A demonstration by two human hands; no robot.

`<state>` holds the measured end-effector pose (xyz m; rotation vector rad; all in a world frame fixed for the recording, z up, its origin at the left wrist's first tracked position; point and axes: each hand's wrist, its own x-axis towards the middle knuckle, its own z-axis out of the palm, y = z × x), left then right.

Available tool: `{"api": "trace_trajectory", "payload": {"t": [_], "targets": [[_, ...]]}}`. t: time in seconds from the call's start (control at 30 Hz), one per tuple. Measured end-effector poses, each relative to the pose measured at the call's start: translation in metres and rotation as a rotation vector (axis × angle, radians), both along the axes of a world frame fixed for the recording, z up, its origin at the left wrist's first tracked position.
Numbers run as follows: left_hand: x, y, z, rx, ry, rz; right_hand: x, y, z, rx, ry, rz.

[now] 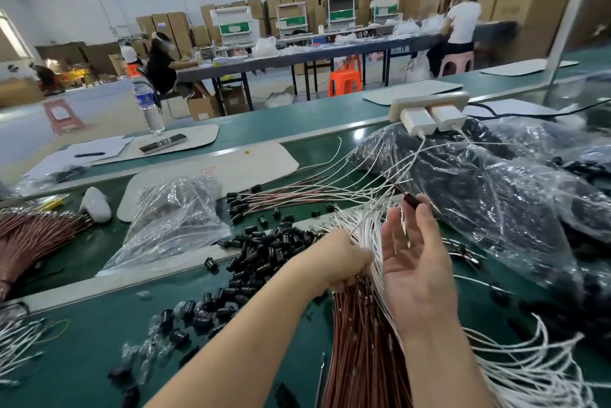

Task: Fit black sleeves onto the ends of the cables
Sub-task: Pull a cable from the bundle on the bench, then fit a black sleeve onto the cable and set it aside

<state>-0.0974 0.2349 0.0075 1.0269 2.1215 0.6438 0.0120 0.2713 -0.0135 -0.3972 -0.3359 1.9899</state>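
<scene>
1. Left hand (344, 262): fingers clamped round a thick bundle of cables (360, 341), their ends mostly bare
2. Right hand (416, 262): fingers straight, apart; black sleeve (412, 201) at the fingertips, grip unclear
3. Done: a small fan of sleeved cables (297, 200) on the desk (99, 351)
4. Left, by my reckoning: most of the bundle; loose sleeves (264, 242) heaped just beside

Your black sleeves (264, 242) look like glossy plastic, perhaps rubber; blur hides which. The cables (363, 335) wear smooth insulation, white or reddish-brown, faintly shiny. The bags (172, 219) are thin clear film, crinkled and glaring. The green belt (82, 341) is smooth and near matt, the chargers (418, 121) hard white plastic.
</scene>
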Motion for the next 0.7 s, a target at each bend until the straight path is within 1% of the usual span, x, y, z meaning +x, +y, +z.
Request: {"api": "trace_trajectory", "payload": {"t": [0.1,0.2,0.27,0.37,0.4,0.5,0.57,0.6,0.67,0.7], "targets": [[0.005,0.001,0.005,0.056,-0.208,0.004,0.001,0.001,0.002,0.027,0.01,-0.004],[0.012,0.001,0.014,0.113,-0.291,-0.036,0.008,0.002,0.007,0.062,0.095,-0.013],[0.017,0.001,0.022,0.129,-0.229,-0.105,0.014,0.003,0.012,0.094,0.203,-0.016],[0.02,-0.001,0.036,0.174,0.021,-0.202,0.02,0.0,0.024,0.182,0.298,-0.014],[0.02,-0.003,0.04,0.195,0.065,-0.213,0.02,-0.002,0.027,0.211,0.332,0.005],[0.018,-0.011,0.056,0.28,0.045,-0.217,0.022,-0.009,0.032,0.263,0.499,0.148],[0.013,-0.02,0.066,0.444,0.031,-0.137,0.022,-0.013,0.033,0.266,0.591,0.251],[0.007,-0.027,0.071,0.546,0.025,-0.066,0.021,-0.015,0.034,0.282,0.592,0.285],[-0.011,-0.047,0.075,0.729,0.002,0.116,0.015,-0.022,0.035,0.333,0.513,0.325],[-0.023,-0.06,0.074,0.79,-0.02,0.219,0.011,-0.026,0.034,0.347,0.449,0.34]]}}
